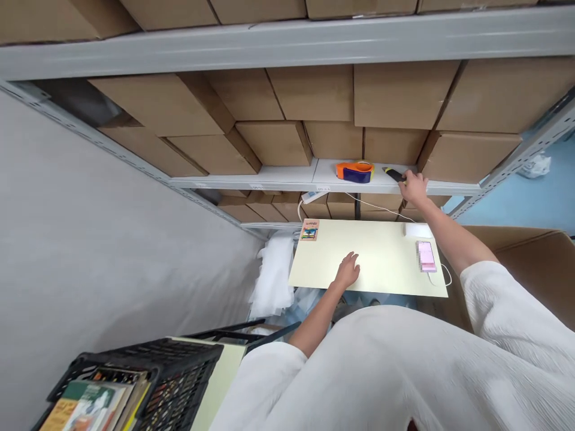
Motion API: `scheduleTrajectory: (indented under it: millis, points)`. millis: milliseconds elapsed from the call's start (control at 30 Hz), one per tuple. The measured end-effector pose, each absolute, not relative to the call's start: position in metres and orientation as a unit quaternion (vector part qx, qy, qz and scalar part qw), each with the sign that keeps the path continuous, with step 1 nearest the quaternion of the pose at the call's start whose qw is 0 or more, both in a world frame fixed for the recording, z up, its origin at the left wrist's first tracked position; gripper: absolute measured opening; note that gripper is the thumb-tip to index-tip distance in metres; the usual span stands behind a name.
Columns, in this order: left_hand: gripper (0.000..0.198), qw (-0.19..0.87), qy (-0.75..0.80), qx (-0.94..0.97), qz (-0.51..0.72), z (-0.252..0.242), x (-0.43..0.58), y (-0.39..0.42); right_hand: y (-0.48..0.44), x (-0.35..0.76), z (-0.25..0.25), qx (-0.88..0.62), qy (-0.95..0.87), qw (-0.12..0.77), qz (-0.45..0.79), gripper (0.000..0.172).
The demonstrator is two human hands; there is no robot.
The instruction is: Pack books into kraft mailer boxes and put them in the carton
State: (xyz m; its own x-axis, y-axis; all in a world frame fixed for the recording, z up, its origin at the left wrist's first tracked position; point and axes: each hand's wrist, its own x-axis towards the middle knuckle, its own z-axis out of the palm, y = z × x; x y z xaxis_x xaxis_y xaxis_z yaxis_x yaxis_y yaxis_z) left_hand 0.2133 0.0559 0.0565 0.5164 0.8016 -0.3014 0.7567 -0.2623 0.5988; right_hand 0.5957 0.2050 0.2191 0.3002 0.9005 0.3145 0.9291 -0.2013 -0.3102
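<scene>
Our right hand [414, 187] reaches up to the shelf [326, 170], and its grip is pinched around one end of a black and yellow tool [393, 173]. The tool is at the front of the shelf, and its other end points to the left. Just left of it we see an orange and purple tape holder [354, 172]. Brown boxes [390, 93] stand in rows behind these things.

Our left hand [347, 270] is low, over the pale yellow surface [377, 251], near the edge closest to us. Its grip is loose, with the fingers a bit apart. We cannot tell if it touches the surface.

A small card with a picture [309, 230] lies at the far left corner of the surface. At the right side we see a pink phone [426, 256] with a white wire by it, and a small white box [417, 230] just past the phone.

Down on our left, a black crate [179, 377] holds books [90, 407]. A big brown carton [530, 257] is on our right.
</scene>
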Motion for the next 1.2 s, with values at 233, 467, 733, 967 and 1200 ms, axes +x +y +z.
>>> scheduleTrajectory:
  millis: [233,467,733,967,1200]
  points:
    - [0.057,0.369,0.470,0.802,-0.003,0.041,0.234,0.057,0.105,0.575,0.186,-0.790,-0.560,0.251,-0.002,0.038]
    - [0.060,0.381,0.433,0.816,-0.048,0.030,0.245,0.050,-0.011,0.544,0.085,-0.876,-0.424,0.126,0.191,0.027]
    - [0.055,0.379,0.435,0.812,-0.088,0.024,0.231,0.043,-0.054,0.546,0.017,-0.873,-0.392,0.010,0.291,0.032]
    - [0.055,0.388,0.448,0.800,-0.096,0.023,0.218,0.036,-0.045,0.553,0.002,-0.865,-0.415,-0.022,0.282,0.045]
    - [0.056,0.392,0.463,0.792,-0.072,0.018,0.207,0.045,-0.041,0.548,0.007,-0.872,-0.416,-0.024,0.258,0.044]
